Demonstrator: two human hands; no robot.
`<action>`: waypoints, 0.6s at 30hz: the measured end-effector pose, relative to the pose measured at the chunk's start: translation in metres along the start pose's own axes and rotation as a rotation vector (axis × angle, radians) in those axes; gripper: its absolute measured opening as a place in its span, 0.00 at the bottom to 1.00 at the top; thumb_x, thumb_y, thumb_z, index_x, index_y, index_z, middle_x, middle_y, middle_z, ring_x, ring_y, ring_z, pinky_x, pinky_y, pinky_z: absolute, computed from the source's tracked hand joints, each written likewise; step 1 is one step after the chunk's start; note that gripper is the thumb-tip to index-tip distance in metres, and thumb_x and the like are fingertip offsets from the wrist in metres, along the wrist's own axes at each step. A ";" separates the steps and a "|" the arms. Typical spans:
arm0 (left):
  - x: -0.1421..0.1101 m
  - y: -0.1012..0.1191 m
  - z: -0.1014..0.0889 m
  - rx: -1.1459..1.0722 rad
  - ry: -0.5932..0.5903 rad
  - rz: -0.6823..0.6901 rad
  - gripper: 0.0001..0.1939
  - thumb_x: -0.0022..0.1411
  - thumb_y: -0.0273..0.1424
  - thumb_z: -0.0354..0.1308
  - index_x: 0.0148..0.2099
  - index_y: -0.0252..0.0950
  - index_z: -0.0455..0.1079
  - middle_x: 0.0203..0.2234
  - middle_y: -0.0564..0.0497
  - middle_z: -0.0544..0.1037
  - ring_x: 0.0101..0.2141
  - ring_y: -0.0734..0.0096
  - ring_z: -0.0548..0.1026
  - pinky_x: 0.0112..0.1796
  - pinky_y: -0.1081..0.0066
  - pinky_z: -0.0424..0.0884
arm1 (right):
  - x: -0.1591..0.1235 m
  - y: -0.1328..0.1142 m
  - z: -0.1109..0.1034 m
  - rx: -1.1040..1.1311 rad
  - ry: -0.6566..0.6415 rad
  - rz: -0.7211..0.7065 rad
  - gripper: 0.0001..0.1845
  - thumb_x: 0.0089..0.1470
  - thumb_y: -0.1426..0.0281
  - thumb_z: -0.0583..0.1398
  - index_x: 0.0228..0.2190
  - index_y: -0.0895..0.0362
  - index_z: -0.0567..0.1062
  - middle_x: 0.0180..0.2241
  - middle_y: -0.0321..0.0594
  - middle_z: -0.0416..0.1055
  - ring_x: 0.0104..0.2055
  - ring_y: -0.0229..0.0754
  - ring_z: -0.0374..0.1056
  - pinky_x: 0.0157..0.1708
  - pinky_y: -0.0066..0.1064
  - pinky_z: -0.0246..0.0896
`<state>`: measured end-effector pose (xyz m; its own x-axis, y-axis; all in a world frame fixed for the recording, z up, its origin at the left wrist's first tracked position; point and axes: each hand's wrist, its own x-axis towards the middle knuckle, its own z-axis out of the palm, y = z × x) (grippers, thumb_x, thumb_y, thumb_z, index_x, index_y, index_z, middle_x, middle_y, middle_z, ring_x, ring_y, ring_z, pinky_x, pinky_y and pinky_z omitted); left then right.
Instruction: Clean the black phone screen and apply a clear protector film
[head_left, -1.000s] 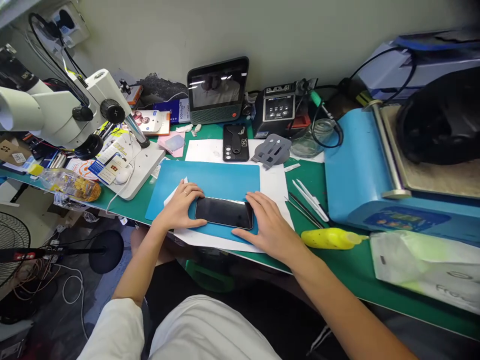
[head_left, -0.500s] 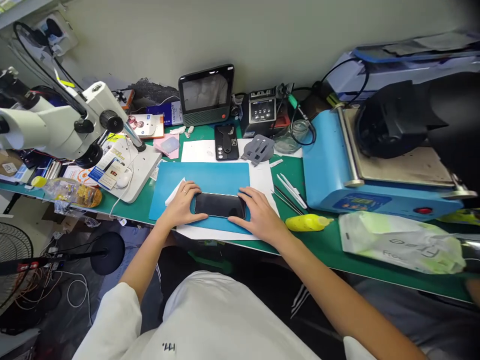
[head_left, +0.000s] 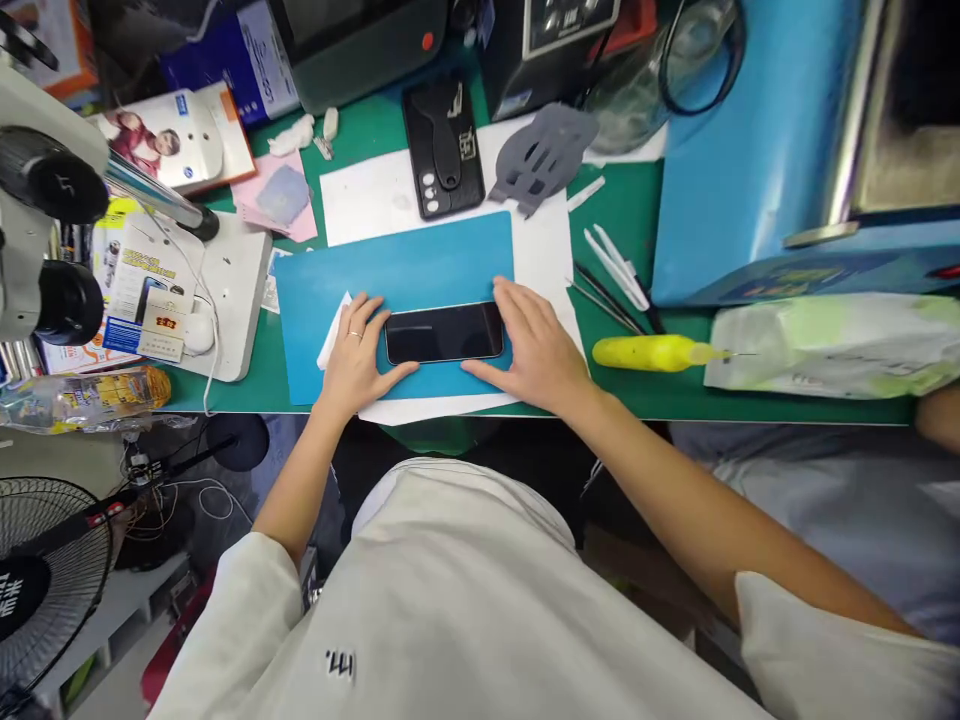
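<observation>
A black-screened smartphone lies face up, long side across, on a blue mat. My left hand, a ring on one finger, holds its left end between thumb and fingers. At the other end my right hand grips the phone, thumb along the near edge and fingers at the far corner. A folded white wipe sits on the mat just left of my left hand. Beyond the mat, a black phone case rests on white paper, beside a grey slotted piece.
Right of the mat lie tweezers, a yellow bottle with a needle tip and a plastic packet. A blue machine stands behind them. To the left are a microscope base and a drink bottle. Another person's arm shows far right.
My view has tipped downward and come closer to the bench. Both hands still hold the phone's ends, and the phone looks turned slightly, its right end now a little farther away.
</observation>
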<state>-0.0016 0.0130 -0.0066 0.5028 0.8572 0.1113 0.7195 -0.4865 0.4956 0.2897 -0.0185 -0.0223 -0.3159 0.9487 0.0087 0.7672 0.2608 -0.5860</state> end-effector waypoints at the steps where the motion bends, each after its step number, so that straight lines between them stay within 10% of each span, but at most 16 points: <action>1: 0.001 0.000 0.001 -0.003 -0.004 0.002 0.40 0.67 0.58 0.59 0.68 0.37 0.59 0.67 0.33 0.66 0.72 0.40 0.57 0.71 0.37 0.51 | -0.001 -0.001 0.000 -0.013 -0.004 0.014 0.54 0.62 0.48 0.60 0.74 0.63 0.45 0.74 0.63 0.51 0.76 0.69 0.48 0.72 0.65 0.47; 18: -0.001 0.000 -0.001 -0.136 -0.051 -0.029 0.38 0.71 0.56 0.52 0.73 0.40 0.53 0.66 0.36 0.67 0.71 0.38 0.58 0.70 0.37 0.50 | -0.007 -0.011 -0.005 -0.101 -0.131 0.177 0.56 0.57 0.52 0.61 0.74 0.64 0.42 0.75 0.62 0.46 0.77 0.74 0.39 0.72 0.70 0.43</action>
<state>-0.0030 0.0122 -0.0055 0.5090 0.8591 0.0531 0.6644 -0.4313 0.6103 0.2868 -0.0274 -0.0120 -0.2362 0.9516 -0.1965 0.8668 0.1149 -0.4853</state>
